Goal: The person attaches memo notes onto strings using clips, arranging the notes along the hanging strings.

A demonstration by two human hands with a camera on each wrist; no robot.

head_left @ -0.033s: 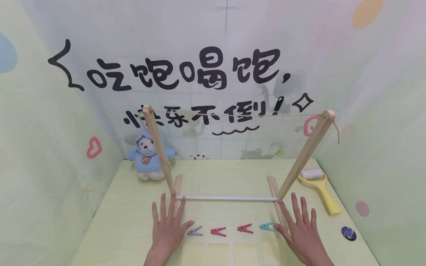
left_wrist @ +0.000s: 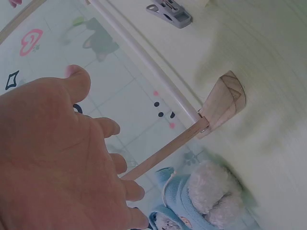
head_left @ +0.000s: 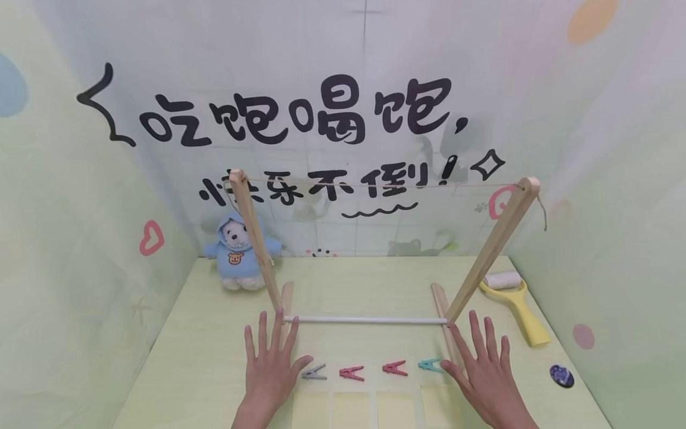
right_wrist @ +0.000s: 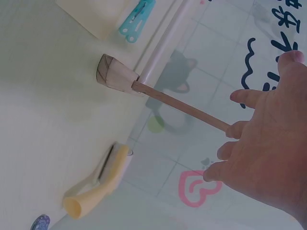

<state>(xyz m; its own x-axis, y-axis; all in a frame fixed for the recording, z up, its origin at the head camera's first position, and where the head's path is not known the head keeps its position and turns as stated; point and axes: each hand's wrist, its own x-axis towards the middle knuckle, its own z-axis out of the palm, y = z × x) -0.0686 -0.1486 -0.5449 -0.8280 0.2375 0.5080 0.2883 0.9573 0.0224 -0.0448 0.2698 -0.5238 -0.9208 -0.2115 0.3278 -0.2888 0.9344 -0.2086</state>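
Observation:
My left hand (head_left: 270,369) and my right hand (head_left: 488,375) are spread flat with straight fingers, palms down, holding nothing. Between and beyond them stands a wooden frame with a left post (head_left: 252,232), a right post (head_left: 490,256) and a white rod (head_left: 370,320) low across. A thin string (head_left: 348,183) stretches between the post tops. In front of the rod lie a grey clothespin (head_left: 314,373), two red clothespins (head_left: 352,373) and a teal clothespin (head_left: 428,364), the last beside my right thumb. Both wrist views show the hands apart from the frame's feet.
Several pale yellow paper pieces (head_left: 351,411) lie in a row at the front edge of view. A plush bear (head_left: 236,262) in a blue hoodie sits behind the left post. To the right are a yellow-handled lint roller (head_left: 522,310) and a dark blue oval stone (head_left: 561,376).

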